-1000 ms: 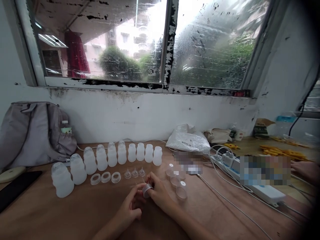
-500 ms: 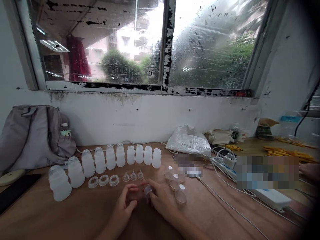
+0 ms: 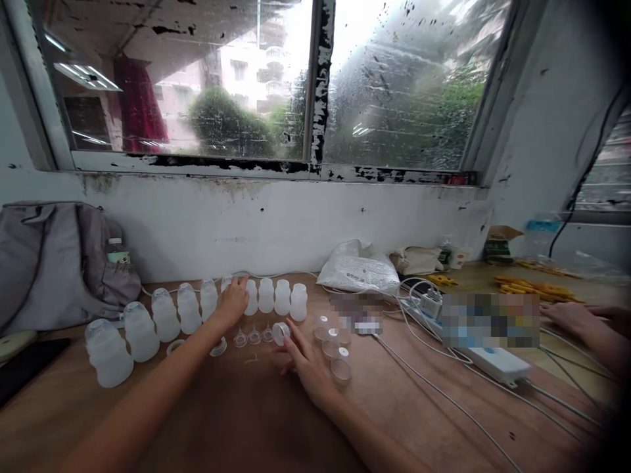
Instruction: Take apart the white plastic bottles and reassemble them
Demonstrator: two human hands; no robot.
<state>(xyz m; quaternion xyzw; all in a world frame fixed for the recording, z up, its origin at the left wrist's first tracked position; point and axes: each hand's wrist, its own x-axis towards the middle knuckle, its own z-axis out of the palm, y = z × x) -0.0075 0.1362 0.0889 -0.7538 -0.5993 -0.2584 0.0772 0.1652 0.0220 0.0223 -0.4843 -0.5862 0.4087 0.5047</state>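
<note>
My left hand reaches across to the row of frosted baby bottles, fingers stretched out, partly covering a capped bottle. Its fingertips are at the neck of an uncapped bottle; whether they touch it I cannot tell. Between the fingers of my right hand is a clear bottle cap, its open end showing. Just left of that cap stand three clear nipples. Collar rings lie behind my left forearm, partly hidden. More clear caps sit to the right of my right hand.
A grey backpack and a black flat object are at the left. A plastic package lies by the wall. Cables and a power strip run along the right, where another person's hand shows.
My left hand has moved from beside my right hand, forward and left to the bottle row. My right hand has turned and raised the cap. Another person's hand has come further into view at right.
</note>
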